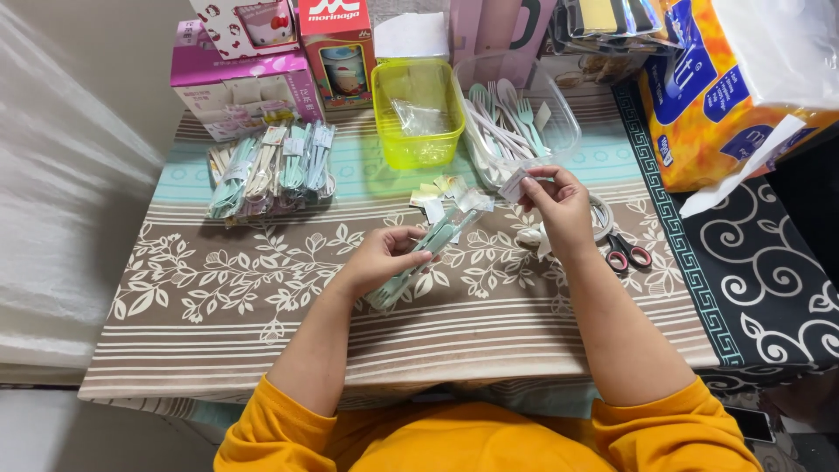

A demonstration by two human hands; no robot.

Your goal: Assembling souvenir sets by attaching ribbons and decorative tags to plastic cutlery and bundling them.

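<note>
My left hand [384, 255] holds a clear packet of pale green and white plastic cutlery [428, 249], tilted toward the upper right, just above the tablecloth. Up near the clear tub, my right hand [558, 203] pinches a small clear piece of tape or plastic [516, 182] between its fingertips. Small yellow and white paper slips [434, 194] lie between the two hands. The clear tub [559, 109] behind my right hand holds loose green and white forks and spoons.
A pile of finished cutlery packets [271, 170] lies at the left. A yellow-green tub [418, 114] stands at the back centre. Red-handled scissors [627, 253] and a tape roll [601, 218] lie by my right wrist. Boxes [245, 74] and an orange tissue pack [734, 87] line the back and right.
</note>
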